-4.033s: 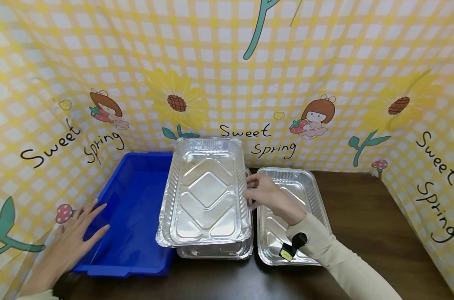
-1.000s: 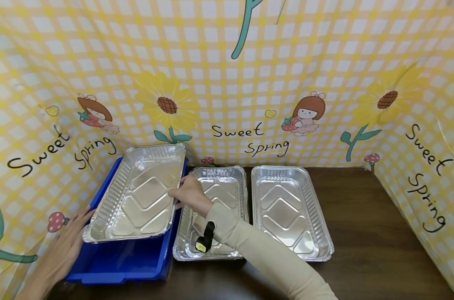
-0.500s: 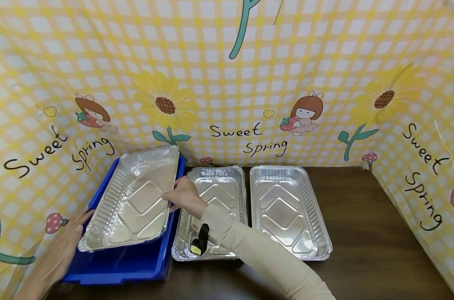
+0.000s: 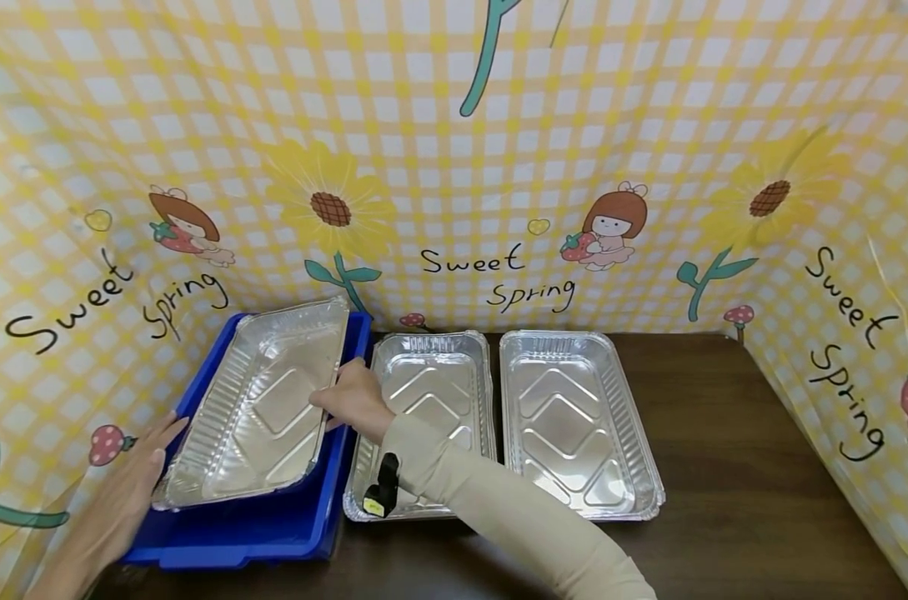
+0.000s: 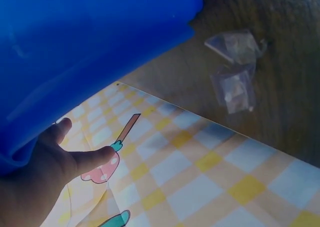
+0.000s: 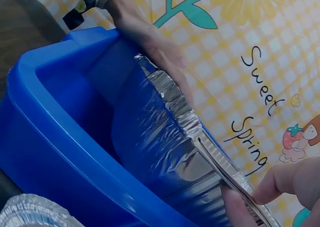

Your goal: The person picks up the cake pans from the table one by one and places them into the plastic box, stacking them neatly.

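Observation:
My right hand [image 4: 358, 402] pinches the right rim of a foil tray [image 4: 273, 412], thumb on the inside. The tray leans over the blue plastic bin [image 4: 236, 557], its right side raised and its left side low along the bin's left wall. In the right wrist view, thumb and fingers [image 6: 290, 182] grip the foil rim, and the tray's crinkled side reaches down into the bin. My left hand [image 4: 127, 492] lies along the bin's outer left side, fingers straight at the rim, partly hidden by the tray. The left wrist view shows its thumb stretched out below the blue wall.
Two more foil trays, a middle one [image 4: 431, 392] and a right one [image 4: 566, 408], stand side by side on the dark wooden table [image 4: 724, 467]. A checked cloth [image 4: 454, 167] surrounds the back and sides. Clear plastic scraps [image 5: 237, 89] show in the left wrist view.
The right hand has carried the foil tray left from above the middle tray to the bin, then tilted it with its left side down. The left hand stays by the bin's left side.

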The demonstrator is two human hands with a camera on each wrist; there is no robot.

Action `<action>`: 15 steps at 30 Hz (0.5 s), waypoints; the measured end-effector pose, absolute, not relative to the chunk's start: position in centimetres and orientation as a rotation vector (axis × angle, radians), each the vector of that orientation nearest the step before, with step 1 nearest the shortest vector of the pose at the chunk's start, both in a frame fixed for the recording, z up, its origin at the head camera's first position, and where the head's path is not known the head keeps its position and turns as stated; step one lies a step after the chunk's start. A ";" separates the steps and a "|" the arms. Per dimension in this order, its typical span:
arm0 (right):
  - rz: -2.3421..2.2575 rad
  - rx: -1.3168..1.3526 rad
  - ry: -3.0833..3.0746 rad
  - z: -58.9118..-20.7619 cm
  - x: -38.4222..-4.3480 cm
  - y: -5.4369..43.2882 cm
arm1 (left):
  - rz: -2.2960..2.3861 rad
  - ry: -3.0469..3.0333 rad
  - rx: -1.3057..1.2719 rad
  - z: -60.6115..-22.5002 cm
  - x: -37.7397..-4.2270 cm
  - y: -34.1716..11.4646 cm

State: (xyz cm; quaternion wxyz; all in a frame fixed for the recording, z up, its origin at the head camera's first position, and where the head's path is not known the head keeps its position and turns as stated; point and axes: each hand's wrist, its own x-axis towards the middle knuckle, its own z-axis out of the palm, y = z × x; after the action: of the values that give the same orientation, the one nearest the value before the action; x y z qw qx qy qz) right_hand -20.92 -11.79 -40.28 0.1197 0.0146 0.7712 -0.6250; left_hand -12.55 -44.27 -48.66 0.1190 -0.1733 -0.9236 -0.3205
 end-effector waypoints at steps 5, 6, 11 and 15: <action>-1.733 0.043 2.361 -40.5 -20.4 -13.0 | -0.949 -2.719 -0.494 -48.7 -12.4 -44.5; -1.724 0.037 2.371 -40.6 -20.4 -13.2 | -0.951 -2.723 -0.493 -48.7 -12.3 -44.6; -1.707 0.034 2.409 -40.5 -20.3 -13.8 | -0.945 -2.734 -0.497 -48.4 -12.3 -44.9; -1.668 0.044 2.435 -40.5 -20.3 -13.7 | -0.955 -2.735 -0.501 -48.5 -12.4 -44.8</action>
State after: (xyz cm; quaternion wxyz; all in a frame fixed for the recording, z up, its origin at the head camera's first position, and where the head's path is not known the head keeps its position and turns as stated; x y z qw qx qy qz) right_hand -20.33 -13.73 -40.46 0.0949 0.0148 0.8212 -0.5624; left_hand -12.42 -44.82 -48.47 0.1004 -0.1695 -0.9256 -0.3233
